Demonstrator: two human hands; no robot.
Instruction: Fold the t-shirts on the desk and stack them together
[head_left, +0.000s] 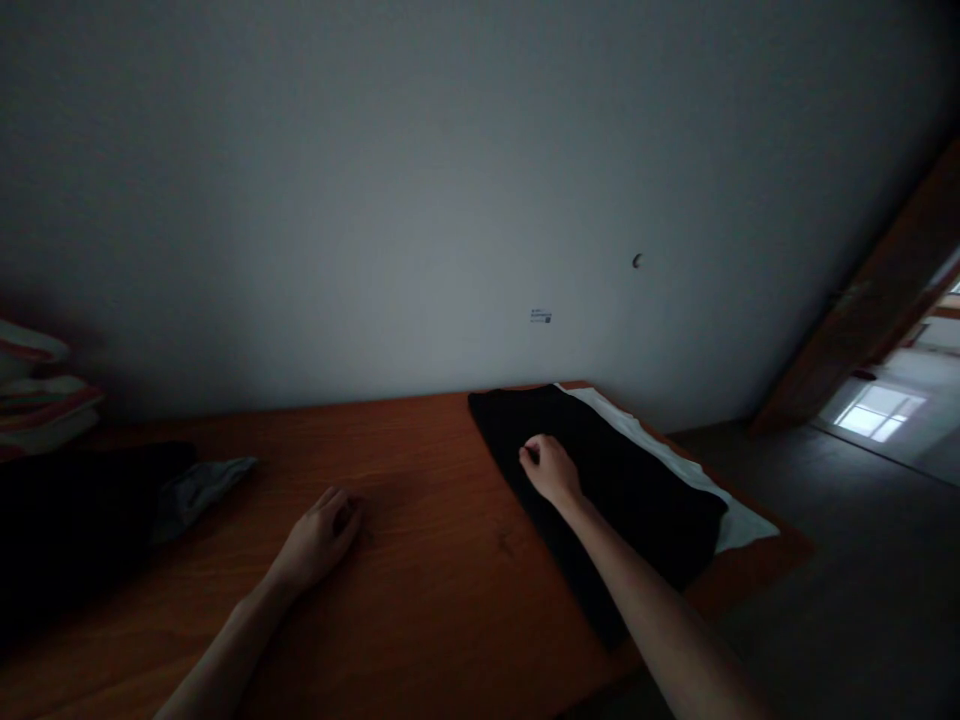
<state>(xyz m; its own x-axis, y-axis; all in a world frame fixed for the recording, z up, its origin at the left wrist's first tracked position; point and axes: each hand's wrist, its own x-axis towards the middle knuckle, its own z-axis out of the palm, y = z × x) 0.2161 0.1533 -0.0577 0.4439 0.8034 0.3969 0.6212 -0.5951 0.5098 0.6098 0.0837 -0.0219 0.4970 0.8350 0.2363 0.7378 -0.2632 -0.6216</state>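
Note:
My left hand [319, 540] rests on the bare wood of the brown table, its fingers loosely curved and a gap showing between thumb and fingers. Nothing is in it. Over the left part of a flat black garment [637, 500] is my right hand [551, 468], its fingers curled in like a loose fist. I see no cloth pinched in it. The black garment lies spread at the right end of the table, on top of a white cloth [742, 525] that shows along its right side.
A dark heap of clothes [67, 530] with a grey piece [202, 490] lies on the table [427, 600] at the left. Behind it are striped folded textiles [45, 400]. A pale wall [375, 220] borders the table's back. Floor and a doorway frame [862, 310] are at right.

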